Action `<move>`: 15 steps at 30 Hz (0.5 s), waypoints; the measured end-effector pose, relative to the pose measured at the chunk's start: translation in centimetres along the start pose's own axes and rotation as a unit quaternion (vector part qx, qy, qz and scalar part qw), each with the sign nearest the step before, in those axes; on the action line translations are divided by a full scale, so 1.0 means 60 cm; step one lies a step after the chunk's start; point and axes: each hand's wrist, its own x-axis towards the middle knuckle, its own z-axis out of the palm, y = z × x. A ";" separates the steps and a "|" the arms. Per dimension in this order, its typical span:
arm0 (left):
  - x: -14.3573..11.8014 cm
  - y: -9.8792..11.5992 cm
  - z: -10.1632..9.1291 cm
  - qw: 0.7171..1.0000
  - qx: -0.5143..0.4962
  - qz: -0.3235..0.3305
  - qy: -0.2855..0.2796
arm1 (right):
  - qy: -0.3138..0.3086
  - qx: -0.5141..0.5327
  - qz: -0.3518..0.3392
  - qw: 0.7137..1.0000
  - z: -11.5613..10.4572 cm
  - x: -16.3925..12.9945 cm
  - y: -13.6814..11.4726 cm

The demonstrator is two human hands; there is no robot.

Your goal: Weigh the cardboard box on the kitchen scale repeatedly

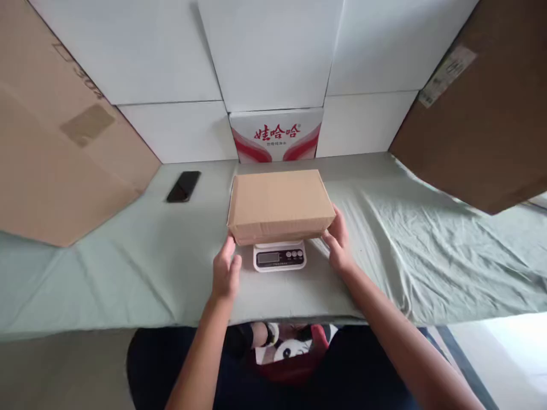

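Observation:
A closed brown cardboard box (pixel 280 196) is over a white kitchen scale (pixel 280 267), covering the scale's weighing surface. Whether the box rests fully on it, I cannot tell. The scale's front panel, with a small grey display and several round buttons, shows below the box's near edge; no digits are readable. My left hand (pixel 226 270) grips the box at its near left corner, thumb apart and fingertips hidden behind the side. At the near right corner my right hand (pixel 338 239) holds the box, its fingers along the right side and thumb at the front.
A black phone (pixel 183 187) lies on the green tablecloth (pixel 171 239) to the left. White boxes (pixel 273 57) line the back, one with red lettering (pixel 277 134). Large cardboard panels stand at the left (pixel 64 142) and right (pixel 482 125). The table's front edge is near my lap.

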 end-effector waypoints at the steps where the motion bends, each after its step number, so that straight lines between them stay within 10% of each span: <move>1: 0.000 0.001 0.000 1.000 0.002 -0.001 -0.001 | -0.003 -0.002 0.000 1.000 -0.001 -0.001 0.001; 15: -0.009 0.010 0.007 1.000 -0.026 0.011 0.005 | 0.006 0.001 0.011 1.000 0.017 -0.002 -0.014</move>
